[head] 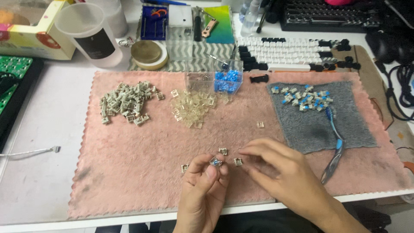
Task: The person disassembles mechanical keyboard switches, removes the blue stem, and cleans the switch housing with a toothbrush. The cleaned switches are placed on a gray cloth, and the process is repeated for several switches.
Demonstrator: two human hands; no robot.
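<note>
My left hand (202, 190) pinches a small keyboard switch part (215, 162) with a blue piece between thumb and fingertips, just above the pink cloth mat (129, 172). My right hand (284, 177) hovers beside it, fingers spread and pointing left, its tips near a loose grey housing (238, 161). Two more loose housings lie close by, one (223, 151) above my fingers and one (185, 168) to the left. Further back lie a pile of grey housings (126, 102), a pile of clear tops (192, 108) and a single clear top (260, 124).
A grey cloth (315, 129) holds blue-stemmed switch parts (306, 98) and a blue brush (336, 146). A clear box of blue stems (227, 77), a plastic cup (90, 32), a round tin (148, 54), rows of keycaps (293, 54), a keyboard (327, 15) and a green circuit board (10, 73) ring the mat.
</note>
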